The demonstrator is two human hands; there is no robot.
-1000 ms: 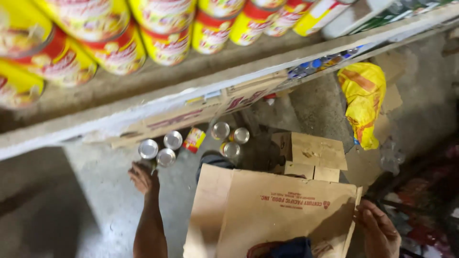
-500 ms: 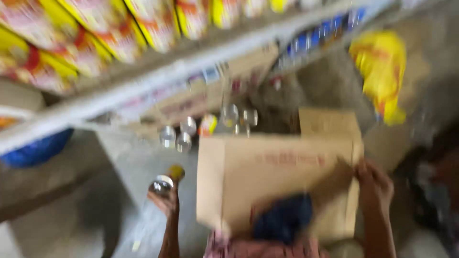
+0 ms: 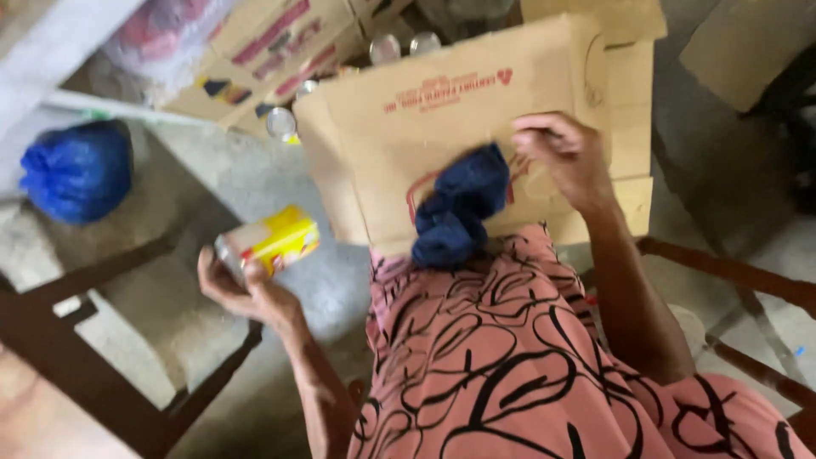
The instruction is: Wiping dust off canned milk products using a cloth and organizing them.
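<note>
Head view: the left hand [image 3: 242,293] sits low on the left, palm up, fingers curled round one small tin can with a yellow and red label [image 3: 270,244]. The can lies on its side in the palm with its silver end pointing left, a grip that carries it clear of the grey concrete floor [image 3: 255,183].

The right hand [image 3: 565,157] is farther off and to the right, fingers bent and pressed on the near face of one large brown cardboard box [image 3: 476,110]. It touches the panel beside a dark blue bundle of cloth [image 3: 459,208]. The pressing seems to steady the box, which stands tilted on the floor just beyond the pink lap with black swirls [image 3: 527,357]. Whether the fingers pinch anything cannot be told.

Beyond the box, at its far left edge, at least four more silver-topped cans [image 3: 280,121] show: one on the left, one half hidden next to it and two at the top. They stand upright on the floor, close together.

One blue plastic bag [image 3: 76,170] lies far left. Printed cardboard cartons [image 3: 272,42] are stacked at the top left; two can be made out. Dark wooden chair legs [image 3: 110,391] cross the near left, and more show on the right.
</note>
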